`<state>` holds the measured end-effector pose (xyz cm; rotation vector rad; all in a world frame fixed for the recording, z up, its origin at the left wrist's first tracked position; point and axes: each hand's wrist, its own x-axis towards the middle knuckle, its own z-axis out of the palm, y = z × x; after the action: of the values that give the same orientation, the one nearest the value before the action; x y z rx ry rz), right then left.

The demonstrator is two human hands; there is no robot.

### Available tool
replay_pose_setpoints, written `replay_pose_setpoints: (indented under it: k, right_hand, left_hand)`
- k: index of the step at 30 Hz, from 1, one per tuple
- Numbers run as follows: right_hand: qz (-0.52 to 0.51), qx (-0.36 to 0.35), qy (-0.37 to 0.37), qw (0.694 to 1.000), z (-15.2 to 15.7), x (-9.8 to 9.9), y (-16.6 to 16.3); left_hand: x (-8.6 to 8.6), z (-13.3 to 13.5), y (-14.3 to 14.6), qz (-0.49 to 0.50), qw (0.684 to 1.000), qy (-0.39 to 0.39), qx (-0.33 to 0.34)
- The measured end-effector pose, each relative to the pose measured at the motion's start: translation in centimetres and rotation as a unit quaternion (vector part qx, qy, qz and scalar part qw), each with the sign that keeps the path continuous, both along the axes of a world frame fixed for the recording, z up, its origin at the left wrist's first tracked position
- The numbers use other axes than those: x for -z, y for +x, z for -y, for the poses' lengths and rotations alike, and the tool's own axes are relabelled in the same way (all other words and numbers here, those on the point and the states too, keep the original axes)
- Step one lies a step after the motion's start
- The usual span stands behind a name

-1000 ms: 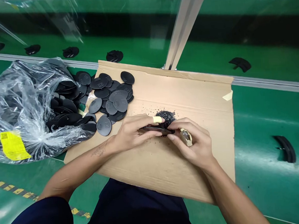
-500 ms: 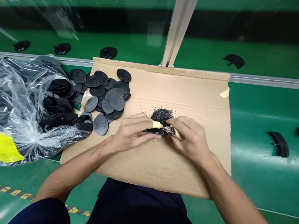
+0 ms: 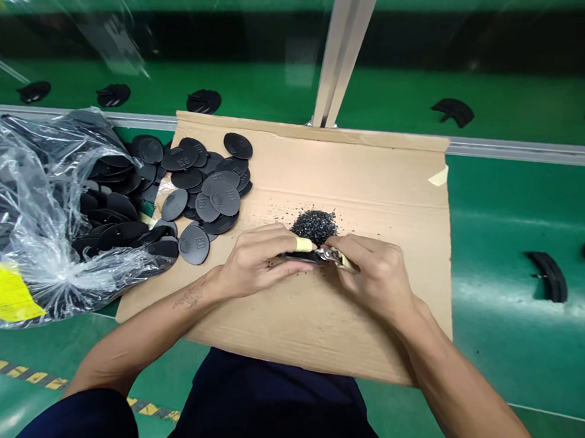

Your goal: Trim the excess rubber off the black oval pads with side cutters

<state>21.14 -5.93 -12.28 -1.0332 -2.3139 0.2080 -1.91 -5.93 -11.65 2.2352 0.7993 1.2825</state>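
My left hand (image 3: pixel 260 260) is closed on a black plastic disc (image 3: pixel 300 256), most of it hidden by the fingers. Pale yellow tape wraps a finger of that hand. My right hand (image 3: pixel 373 263) grips a pair of small cutting pliers (image 3: pixel 331 254) whose metal jaws meet the disc's right edge. Just beyond the fingers, a pile of small black plastic scraps (image 3: pixel 316 226) lies on the cardboard sheet (image 3: pixel 370 180). Several loose black oval discs (image 3: pixel 225 198), some with raised markings, are heaped to the left of the hands.
A clear plastic bag (image 3: pixel 33 230) with more black discs and a yellow label (image 3: pixel 7 292) stands at the left. A metal post (image 3: pixel 345 48) rises behind the cardboard. Curved black parts (image 3: pixel 549 276) lie on the green surface at the right.
The view has shifted slightly, so the surroundings sit a little further left. Both hands stay together over the cardboard, the pliers still at the disc's edge.
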Motion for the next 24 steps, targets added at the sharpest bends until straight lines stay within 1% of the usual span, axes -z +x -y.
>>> replay_pose_setpoints:
  k: [3, 6, 7, 9, 11, 12, 15, 16, 17, 18, 20, 22, 23, 24]
  right_hand:
    - [0.032, 0.036, 0.021, 0.999, -0.2, 0.1, 0.1]
    - [0.066, 0.053, 0.040, 0.996, -0.4, 0.3, 0.2]
    - [0.072, 0.049, 0.041, 0.995, -0.4, 0.4, 0.3]
    - [0.072, 0.040, 0.034, 0.996, -0.5, 0.4, 0.3]
    - [0.041, 0.039, 0.011, 0.998, -0.6, 0.1, 0.3]
    - [0.011, 0.036, -0.013, 0.999, -0.6, -0.1, 0.3]
    - [-0.102, -0.008, -0.110, 0.989, -0.5, -0.7, 0.0]
    - [-0.128, -0.027, -0.131, 0.983, -0.5, -0.8, -0.1]
    - [-0.142, -0.043, -0.136, 0.980, -0.4, -0.9, -0.2]
    - [-0.141, -0.054, -0.121, 0.981, -0.3, -0.9, -0.3]
    - [-0.106, -0.056, -0.047, 0.992, -0.2, -0.8, -0.4]
    - [-0.054, -0.054, 0.039, 0.996, 0.0, -0.6, -0.5]
    - [-0.035, -0.057, 0.067, 0.995, 0.1, -0.5, -0.5]
    - [-0.027, -0.065, 0.078, 0.995, 0.2, -0.6, -0.6]
  left_hand:
    - [0.0, 0.0, -0.1, -0.032, 0.999, -0.002, -0.005]
    - [0.2, 0.1, -0.1, -0.099, 0.995, 0.022, 0.004]
    - [0.3, 0.1, -0.1, -0.121, 0.992, 0.036, -0.005]
    - [0.4, 0.0, -0.1, -0.142, 0.986, 0.072, -0.044]
    - [0.4, -0.2, -0.2, -0.131, 0.984, 0.095, -0.080]
    - [0.3, -0.2, -0.2, -0.116, 0.985, 0.096, -0.086]
    - [0.1, -0.3, -0.4, -0.052, 0.994, 0.065, -0.073]
    - [0.1, -0.3, -0.4, -0.034, 0.996, 0.055, -0.067]
    - [0.2, -0.2, -0.5, -0.024, 0.997, 0.050, -0.062]
    - [0.2, -0.2, -0.5, -0.025, 0.997, 0.052, -0.059]
    - [0.4, -0.1, -0.5, -0.058, 0.994, 0.073, -0.061]
    - [0.6, -0.1, -0.5, -0.121, 0.984, 0.104, -0.075]
    - [0.6, 0.0, -0.4, -0.157, 0.977, 0.118, -0.084]
    - [0.7, 0.0, -0.4, -0.192, 0.969, 0.128, -0.091]
